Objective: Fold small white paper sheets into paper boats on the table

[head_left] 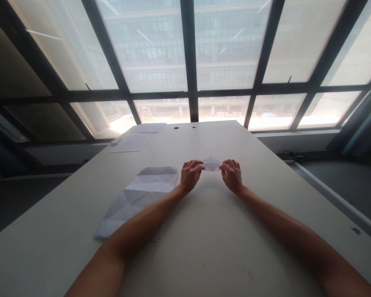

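A small piece of folded white paper [212,163] is held just above the table, with a crease down its middle and a pointed top. My left hand [191,175] pinches its left corner between thumb and fingers. On the opposite corner my right hand [232,175] has the same kind of pinch. Left of my left forearm lies a large creased sheet of paper [139,196], marked with a grid of fold lines; the forearm hides part of its right edge.
The white table [185,255] stretches away toward large framed windows [160,45]. Flat white sheets [128,144] lie at its far left. A dark round hole [176,128] sits near the far edge. Curtains [358,115] hang at the right.
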Motion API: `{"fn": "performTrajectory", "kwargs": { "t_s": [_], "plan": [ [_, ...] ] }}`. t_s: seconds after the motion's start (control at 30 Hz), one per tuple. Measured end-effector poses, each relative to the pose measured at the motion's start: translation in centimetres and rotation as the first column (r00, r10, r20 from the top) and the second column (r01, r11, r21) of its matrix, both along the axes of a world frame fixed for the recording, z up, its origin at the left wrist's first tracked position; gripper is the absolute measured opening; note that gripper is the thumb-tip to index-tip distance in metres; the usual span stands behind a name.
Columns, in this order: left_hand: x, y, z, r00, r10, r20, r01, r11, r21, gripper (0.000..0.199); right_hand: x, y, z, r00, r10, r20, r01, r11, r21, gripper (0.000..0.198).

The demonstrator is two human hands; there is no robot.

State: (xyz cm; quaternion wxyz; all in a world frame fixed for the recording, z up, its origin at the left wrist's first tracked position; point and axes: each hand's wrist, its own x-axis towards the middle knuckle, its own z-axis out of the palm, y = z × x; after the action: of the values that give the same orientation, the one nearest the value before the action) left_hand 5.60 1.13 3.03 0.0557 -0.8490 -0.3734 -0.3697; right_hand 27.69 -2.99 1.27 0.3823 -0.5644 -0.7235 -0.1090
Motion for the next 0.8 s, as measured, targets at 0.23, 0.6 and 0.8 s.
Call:
{"fn": "performTrajectory", "kwargs": {
  "t_s": [0.23, 0.6, 0.8],
  "plan": [
    [0.3, 0.7, -1.4, 0.98, -0.073, -0.185, 0.012, 0.951, -0.31, 0.029, -0.5, 0.0, -0.3, 0.992, 0.05, 0.115, -0.013, 0.952, -0.305, 0.024],
    [0.3, 1.5, -2.5, 0.983, 0.007, -0.185, -0.067, 0.945, -0.321, 0.028, -0.2, 0.6, -1.0, 0.994, 0.033, 0.101, 0.004, 0.938, -0.346, 0.016],
    [0.1, 1.6, -2.5, 0.98, 0.037, -0.194, -0.104, 0.932, -0.348, 0.036, 0.0, 0.7, -1.4, 0.994, -0.054, 0.098, 0.085, 0.936, -0.341, 0.026]
  ]
}}
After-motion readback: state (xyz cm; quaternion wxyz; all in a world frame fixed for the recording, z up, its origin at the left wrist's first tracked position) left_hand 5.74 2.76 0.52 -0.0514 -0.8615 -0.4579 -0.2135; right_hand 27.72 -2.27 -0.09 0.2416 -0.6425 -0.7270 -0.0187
